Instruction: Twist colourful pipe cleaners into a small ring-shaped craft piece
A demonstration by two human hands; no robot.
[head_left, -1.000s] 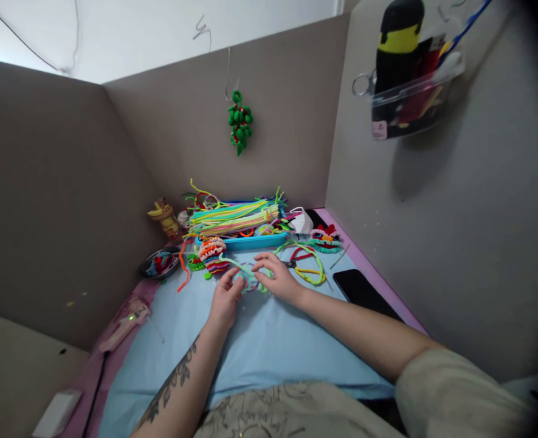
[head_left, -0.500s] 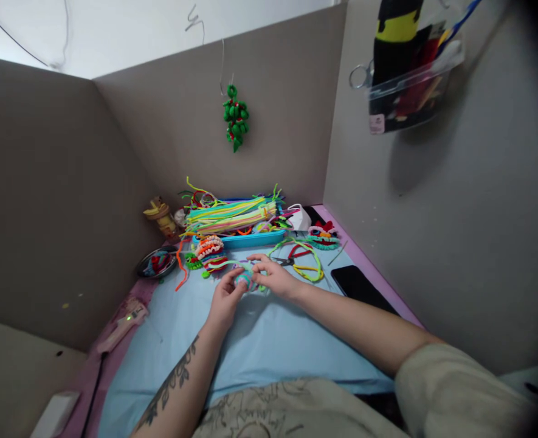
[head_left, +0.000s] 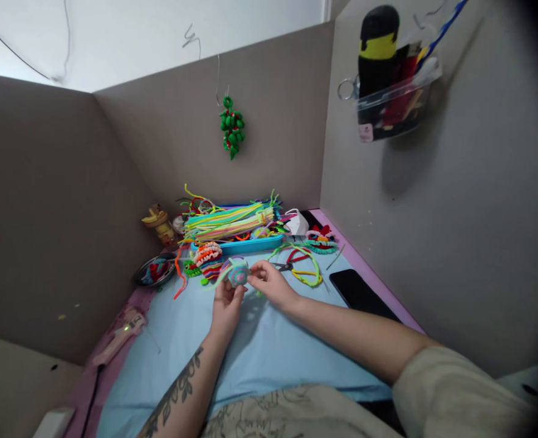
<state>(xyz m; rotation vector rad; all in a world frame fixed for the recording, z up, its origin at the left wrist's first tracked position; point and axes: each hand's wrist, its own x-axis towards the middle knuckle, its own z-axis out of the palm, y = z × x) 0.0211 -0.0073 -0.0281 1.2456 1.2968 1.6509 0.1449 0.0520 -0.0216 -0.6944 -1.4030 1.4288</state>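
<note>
A round pipe-cleaner coil [head_left: 238, 275] in teal, pink and lavender is raised over the blue sheet, its spiral face towards me. My left hand [head_left: 227, 306] is closed on its lower left side, thumb underneath. The thumb and fingertips of my right hand [head_left: 275, 286] pinch its right edge. A pale green pipe-cleaner end sticks out on the left, beside my left fingers. Just behind lies a striped pipe-cleaner piece [head_left: 210, 261] in orange, pink, red and blue. To the right of my right hand are dark-bladed scissors [head_left: 287, 266] and loose green pipe cleaners [head_left: 317, 267].
A blue tray [head_left: 250, 246] heaped with pipe cleaners stands at the back. On the left are a bowl [head_left: 172, 272] and a pink glue gun [head_left: 121, 337] with its cord. A phone [head_left: 360, 296] lies right. Grey partitions surround the table; a clear bin [head_left: 391, 118] hangs right.
The coil has been lifted slightly and turned, so its spiral face now shows. My right hand has shifted from its top to its right edge. The camera view has tilted a little.
</note>
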